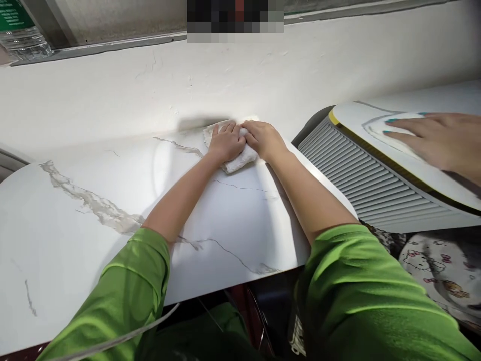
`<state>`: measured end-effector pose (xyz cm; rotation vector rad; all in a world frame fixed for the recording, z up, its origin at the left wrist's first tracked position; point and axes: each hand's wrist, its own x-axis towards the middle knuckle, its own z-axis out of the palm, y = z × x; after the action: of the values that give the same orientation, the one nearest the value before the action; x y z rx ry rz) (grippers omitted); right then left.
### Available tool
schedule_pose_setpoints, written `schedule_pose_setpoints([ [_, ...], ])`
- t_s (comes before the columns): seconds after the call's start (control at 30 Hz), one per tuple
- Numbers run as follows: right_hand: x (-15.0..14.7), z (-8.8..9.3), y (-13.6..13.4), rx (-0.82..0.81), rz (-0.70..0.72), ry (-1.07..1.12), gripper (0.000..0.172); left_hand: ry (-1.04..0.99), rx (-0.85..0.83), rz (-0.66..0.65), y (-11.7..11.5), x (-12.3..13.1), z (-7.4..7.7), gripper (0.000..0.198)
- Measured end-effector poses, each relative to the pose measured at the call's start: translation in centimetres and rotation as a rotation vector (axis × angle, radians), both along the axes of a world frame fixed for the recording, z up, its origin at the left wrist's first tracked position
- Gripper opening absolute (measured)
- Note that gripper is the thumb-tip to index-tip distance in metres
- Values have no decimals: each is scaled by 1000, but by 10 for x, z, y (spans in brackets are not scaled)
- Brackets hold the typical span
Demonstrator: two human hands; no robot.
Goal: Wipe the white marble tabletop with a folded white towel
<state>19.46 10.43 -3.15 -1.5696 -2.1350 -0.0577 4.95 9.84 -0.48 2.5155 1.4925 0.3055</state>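
A folded white cloth (pixel 240 159) lies on the white marble-patterned tabletop (pixel 225 215), close to where it meets the wall. My left hand (pixel 226 144) presses down on the cloth's left side, fingers pointing away from me and closed over it. Against its other side is my right hand (pixel 266 139), fingers bent over the cloth and nearly touching the left hand. The cloth bunches up between the two hands, and its underside is hidden.
At the right, another person's hand (pixel 436 138) with teal nails rests on a white cloth on a neighbouring rounded table with a ribbed side (pixel 361 165). A patterned round seat (pixel 436 265) is below. A bottle (pixel 22 35) stands on the ledge, upper left. A pale cable (pixel 131 333) crosses my left sleeve.
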Motion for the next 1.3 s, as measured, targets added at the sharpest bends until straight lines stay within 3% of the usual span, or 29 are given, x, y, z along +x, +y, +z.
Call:
schedule_pose_setpoints([
  [0.23,-29,5,-67,10,13,-91,46,49,-23,-55,-60,-32,9,55],
  [0.53,-74,11,-217,42,-16,-136,53,25,3,-166,-186,-79,10,54],
  [0.6,-80,12,-234,45,-1,-137,54,17,16,-162,-204,-85,10,54],
  [0.7,-83,11,-238,35,14,-129,53,21,2,-145,-215,-90,11,54],
  [0.83,-85,11,-209,24,37,-98,50,32,-41,-109,-194,-92,13,55],
  [1.13,-120,7,-66,4,-34,-73,49,-30,30,-74,-55,-118,5,52],
  [1.3,-133,9,-19,-25,-3,-48,48,-37,53,0,-14,-126,4,51],
])
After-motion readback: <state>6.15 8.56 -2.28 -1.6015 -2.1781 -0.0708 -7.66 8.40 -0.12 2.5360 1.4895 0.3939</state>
